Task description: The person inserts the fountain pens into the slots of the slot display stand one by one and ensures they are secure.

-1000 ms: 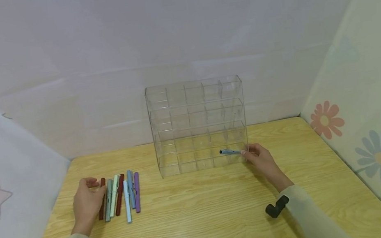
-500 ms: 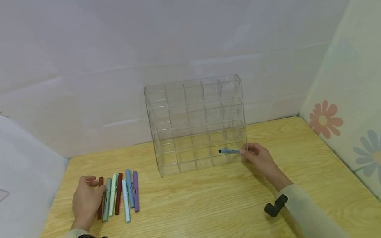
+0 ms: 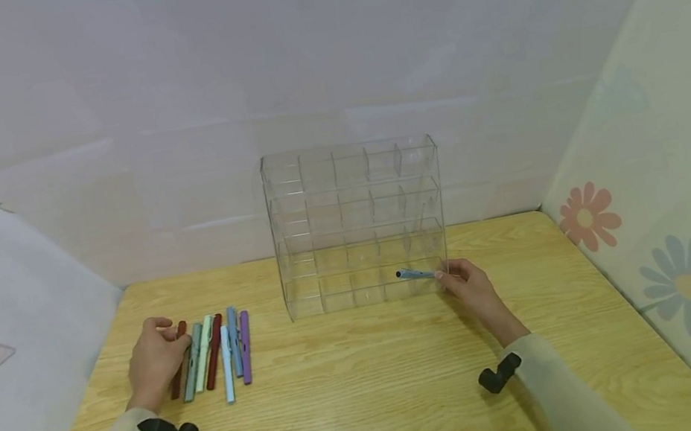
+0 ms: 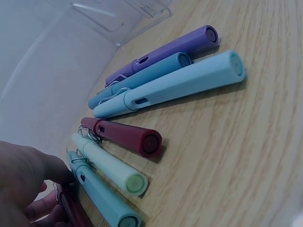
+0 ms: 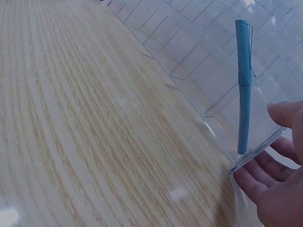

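while the right hand (image 3: 476, 293) grips the rack (image 3: 339, 302) at its right edge, a blue pen (image 5: 244, 92) stands inside the rack's lowest row, near this hand. left of the rack, the left hand (image 3: 155, 362) pinches the outermost red pen (image 4: 75, 208); six other pens (image 3: 214, 354) lie between it and the rack.

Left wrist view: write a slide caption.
Left grip holding a dark red pen beside six capped pens on a wood-grain table.
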A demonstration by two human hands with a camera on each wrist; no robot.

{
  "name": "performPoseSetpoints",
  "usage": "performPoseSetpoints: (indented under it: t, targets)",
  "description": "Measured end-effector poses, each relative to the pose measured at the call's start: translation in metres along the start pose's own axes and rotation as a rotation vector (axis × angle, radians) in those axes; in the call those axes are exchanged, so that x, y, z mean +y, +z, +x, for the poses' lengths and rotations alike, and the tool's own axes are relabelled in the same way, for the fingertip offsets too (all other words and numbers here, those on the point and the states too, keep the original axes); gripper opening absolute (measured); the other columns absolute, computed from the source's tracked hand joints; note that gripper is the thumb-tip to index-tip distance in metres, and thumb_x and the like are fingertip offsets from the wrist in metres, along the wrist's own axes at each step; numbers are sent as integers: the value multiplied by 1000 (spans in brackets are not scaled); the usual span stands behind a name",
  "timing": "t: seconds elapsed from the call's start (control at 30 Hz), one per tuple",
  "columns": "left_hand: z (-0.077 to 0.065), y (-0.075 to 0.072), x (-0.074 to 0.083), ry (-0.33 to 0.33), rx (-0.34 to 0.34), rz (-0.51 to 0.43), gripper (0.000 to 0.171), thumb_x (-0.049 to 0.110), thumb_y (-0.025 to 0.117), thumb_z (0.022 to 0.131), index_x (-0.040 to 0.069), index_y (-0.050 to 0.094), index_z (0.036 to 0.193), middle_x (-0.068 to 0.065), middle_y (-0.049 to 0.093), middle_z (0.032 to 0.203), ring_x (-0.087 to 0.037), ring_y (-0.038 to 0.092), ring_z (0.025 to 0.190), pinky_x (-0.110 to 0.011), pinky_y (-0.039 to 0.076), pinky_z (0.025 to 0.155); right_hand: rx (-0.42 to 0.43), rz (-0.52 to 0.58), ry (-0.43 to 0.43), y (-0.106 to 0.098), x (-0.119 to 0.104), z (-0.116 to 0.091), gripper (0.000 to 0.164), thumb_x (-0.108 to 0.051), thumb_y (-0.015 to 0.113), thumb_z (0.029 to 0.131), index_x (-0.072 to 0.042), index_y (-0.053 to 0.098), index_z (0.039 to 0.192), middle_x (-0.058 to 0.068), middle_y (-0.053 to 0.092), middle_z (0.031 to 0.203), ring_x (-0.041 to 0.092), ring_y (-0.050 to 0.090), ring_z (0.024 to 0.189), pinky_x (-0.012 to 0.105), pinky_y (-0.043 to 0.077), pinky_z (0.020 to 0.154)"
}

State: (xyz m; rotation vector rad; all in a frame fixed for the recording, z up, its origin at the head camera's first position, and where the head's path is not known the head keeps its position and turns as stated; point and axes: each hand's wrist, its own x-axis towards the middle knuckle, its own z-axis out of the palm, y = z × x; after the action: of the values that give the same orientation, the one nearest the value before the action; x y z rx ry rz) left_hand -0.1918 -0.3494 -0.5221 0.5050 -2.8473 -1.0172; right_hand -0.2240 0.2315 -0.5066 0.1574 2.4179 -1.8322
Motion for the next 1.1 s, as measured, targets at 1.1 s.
performPoseSetpoints:
  t: [1.1]
  targets:
    - [-24, -41, 22, 52, 20, -60, 60, 37, 60, 106, 0, 46, 151, -25, 65, 130, -27, 67, 89, -33, 50, 61, -7, -6, 5, 0, 1, -2, 59, -36, 64, 108, -3, 47, 155, 21, 53, 156, 36, 55, 143, 48, 51, 118]
